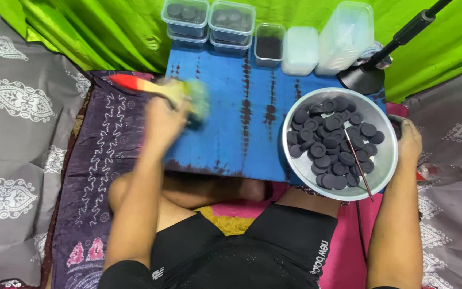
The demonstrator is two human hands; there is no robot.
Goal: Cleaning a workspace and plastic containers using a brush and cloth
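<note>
Blue board (231,123), dark-stained in rows, serves as the bench across the person's lap. Left hand (164,120) closed round a brush (159,91) with a red-to-yellow handle; the bristle end is blurred, low over the board's left part, contact likely but can't tell. Grip sits near the bristles, probably for control. Right hand (408,142) grips the far right rim of a metal bowl (386,160), fingers curled over the edge, likely steadying it since the bowl overhangs the board's right edge. Bowl holds dark round discs (327,142), piled, with a thin stick (358,160) lying across them. Along the board's back edge: lidded clear tubs (209,21) with more dark discs, a small tub (268,45) of dark stuff, white tubs (322,45), all within arm's reach. Black stand (370,75) at back right. Bottle (445,172) on the grey cloth (12,134), right of the bowl.
</note>
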